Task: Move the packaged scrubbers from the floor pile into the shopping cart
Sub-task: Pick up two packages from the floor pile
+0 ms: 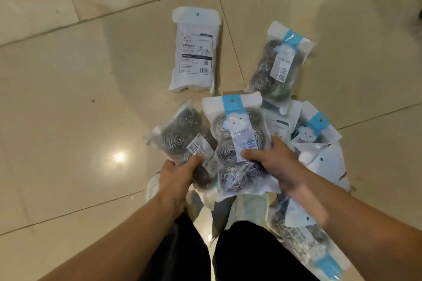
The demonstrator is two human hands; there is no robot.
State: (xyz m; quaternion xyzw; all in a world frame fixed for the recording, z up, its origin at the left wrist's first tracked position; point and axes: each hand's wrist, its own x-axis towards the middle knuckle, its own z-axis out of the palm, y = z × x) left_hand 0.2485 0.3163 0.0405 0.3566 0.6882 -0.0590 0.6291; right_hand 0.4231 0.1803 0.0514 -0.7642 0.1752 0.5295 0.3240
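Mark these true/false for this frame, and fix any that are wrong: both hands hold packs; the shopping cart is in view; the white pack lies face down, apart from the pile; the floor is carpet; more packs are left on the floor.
1. Both hands hold packs. True: the left hand grips one scrubber pack, the right hand grips another pack.
2. The shopping cart is in view. False: no cart shows.
3. The white pack lies print side up, apart from the pile. True.
4. The floor is carpet. False: glossy tiles.
5. More packs are left on the floor. True, e.g. the far pack.
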